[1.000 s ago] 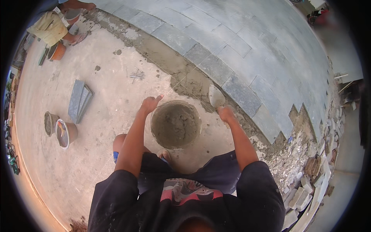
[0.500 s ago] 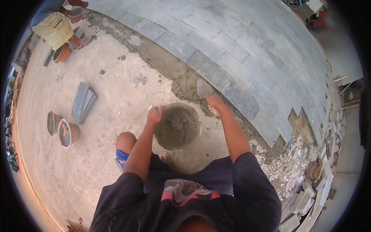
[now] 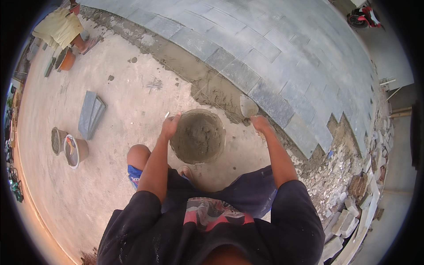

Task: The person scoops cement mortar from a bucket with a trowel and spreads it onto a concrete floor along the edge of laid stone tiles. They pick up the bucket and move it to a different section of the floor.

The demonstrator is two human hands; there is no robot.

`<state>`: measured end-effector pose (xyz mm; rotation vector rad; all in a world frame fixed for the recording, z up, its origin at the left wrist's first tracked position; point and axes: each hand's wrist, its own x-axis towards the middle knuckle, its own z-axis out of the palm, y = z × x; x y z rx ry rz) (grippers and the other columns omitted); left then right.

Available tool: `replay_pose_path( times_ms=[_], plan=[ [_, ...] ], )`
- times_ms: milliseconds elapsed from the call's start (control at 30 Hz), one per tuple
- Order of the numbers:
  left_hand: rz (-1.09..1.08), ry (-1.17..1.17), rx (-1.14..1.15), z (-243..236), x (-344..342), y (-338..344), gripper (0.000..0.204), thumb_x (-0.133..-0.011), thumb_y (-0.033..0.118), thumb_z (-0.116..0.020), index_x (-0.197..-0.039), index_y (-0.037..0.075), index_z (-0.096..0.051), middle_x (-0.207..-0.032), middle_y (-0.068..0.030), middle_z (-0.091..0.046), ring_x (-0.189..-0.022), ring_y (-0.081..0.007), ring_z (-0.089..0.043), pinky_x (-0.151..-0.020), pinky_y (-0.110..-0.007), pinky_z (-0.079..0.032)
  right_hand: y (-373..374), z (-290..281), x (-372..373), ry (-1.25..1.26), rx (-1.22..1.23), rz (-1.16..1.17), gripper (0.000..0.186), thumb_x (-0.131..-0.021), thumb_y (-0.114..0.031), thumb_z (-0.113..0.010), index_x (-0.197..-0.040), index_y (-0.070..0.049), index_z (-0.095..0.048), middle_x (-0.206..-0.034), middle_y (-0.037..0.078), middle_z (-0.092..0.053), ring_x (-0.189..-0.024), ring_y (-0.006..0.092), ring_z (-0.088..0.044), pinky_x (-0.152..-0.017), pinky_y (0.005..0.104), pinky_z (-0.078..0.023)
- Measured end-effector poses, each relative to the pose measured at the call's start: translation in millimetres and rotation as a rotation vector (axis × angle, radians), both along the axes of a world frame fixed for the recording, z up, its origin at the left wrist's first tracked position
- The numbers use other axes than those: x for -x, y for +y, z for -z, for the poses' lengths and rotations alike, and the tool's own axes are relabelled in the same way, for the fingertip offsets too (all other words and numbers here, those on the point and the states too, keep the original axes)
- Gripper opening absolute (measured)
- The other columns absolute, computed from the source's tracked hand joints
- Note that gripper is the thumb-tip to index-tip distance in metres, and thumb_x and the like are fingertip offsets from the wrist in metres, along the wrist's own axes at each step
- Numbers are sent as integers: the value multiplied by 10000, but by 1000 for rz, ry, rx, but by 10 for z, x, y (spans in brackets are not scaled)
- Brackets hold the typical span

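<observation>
Our right hand grips the trowel, fingers closed | its long axis runs away from us, leaning left, over the mortar strip | our left hand meets the left rim of the bucket; its grip we cannot tell

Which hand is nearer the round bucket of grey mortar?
Left. The left hand is at the left rim of the bucket; the right hand is apart, to its right, holding a grey trowel.
</observation>
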<state>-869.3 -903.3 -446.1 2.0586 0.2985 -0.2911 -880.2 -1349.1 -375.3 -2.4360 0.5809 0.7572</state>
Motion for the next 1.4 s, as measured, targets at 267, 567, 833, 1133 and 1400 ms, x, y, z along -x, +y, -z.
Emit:
replay_pose_path(
  times_ms=[267, 567, 833, 1133, 1400],
  plan=[
    [202, -30, -53, -579, 52, -588, 647, -955, 559, -503, -813, -59, -629, -789, -300, -623, -809, -436, -620, -759, -476, -464, 400, -1096, 1288, -289, 122, -310, 505, -888, -352, -604, -1266, -28, -519, -1145, 244, -637, -1023, 423, -629, -878, 510, -488],
    [357, -209, -95, -998, 223, -1222, 525, -995, 443, -484, -852, -50, -596, -758, -306, -609, -792, -490, -603, -715, -515, -464, 1208, -192, 1177, -313, 349, -455, 261, -869, -157, -570, -1066, 8, -615, -954, 221, -658, -844, 380, -682, -742, 447, -560],
    [325, -201, -79, -1035, 347, -1255, 488, -995, 408, -512, -854, -54, -586, -699, -305, -570, -719, -491, -578, -657, -501, -452, 1411, -615, 1560, -310, 237, -707, 251, -862, -116, -573, -1070, 14, -625, -924, 202, -664, -862, 355, -696, -720, 432, -572],
    [304, -227, -120, -1075, 480, -1464, 457, -980, 402, -527, -862, -33, -598, -730, -305, -608, -761, -497, -602, -702, -548, -461, 1024, 221, 1519, -88, -133, -322, 363, -859, -268, -629, -1034, 49, -653, -1001, 272, -671, -966, 415, -656, -881, 454, -511],
    [243, -264, -107, -1088, 528, -1337, 436, -979, 373, -544, -852, -40, -605, -696, -300, -597, -717, -497, -595, -651, -541, -453, 1337, -25, 1768, -31, -500, -172, 405, -845, -279, -658, -1129, 9, -650, -987, 259, -687, -960, 398, -663, -867, 435, -507]
  ],
)
